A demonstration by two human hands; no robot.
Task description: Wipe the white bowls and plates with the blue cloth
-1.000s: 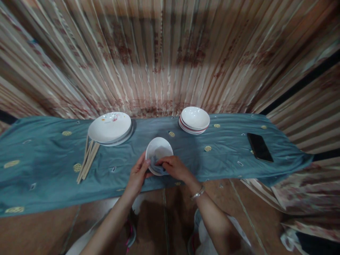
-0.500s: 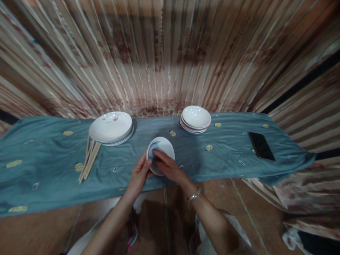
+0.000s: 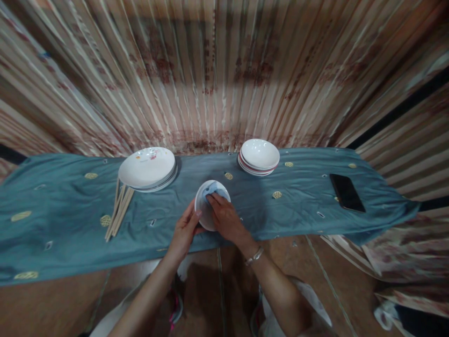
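Observation:
A small white bowl [image 3: 202, 211] is tilted toward me over the near part of the table. My left hand [image 3: 185, 229] grips its left rim, thumb on the edge and fingers underneath. Inside the bowl, my right hand [image 3: 226, 217] presses a light blue cloth [image 3: 213, 188] against the upper inner wall. The right fingers are closed on the cloth and hide part of it. Behind and to the right of my hands stands a stack of white bowls [image 3: 259, 155], some with a red band. To the left is a stack of white plates [image 3: 147, 169], the top one flowered.
Several wooden chopsticks [image 3: 120, 213] lie by the plates, their far ends reaching the stack. A black phone [image 3: 346, 192] rests at the right on the blue tablecloth [image 3: 294, 215]. Patterned curtains [image 3: 217, 70] hang behind the table.
My right hand has moved the cloth from the bowl's left side to the top and right of its inside. My left hand keeps its grip on the rim.

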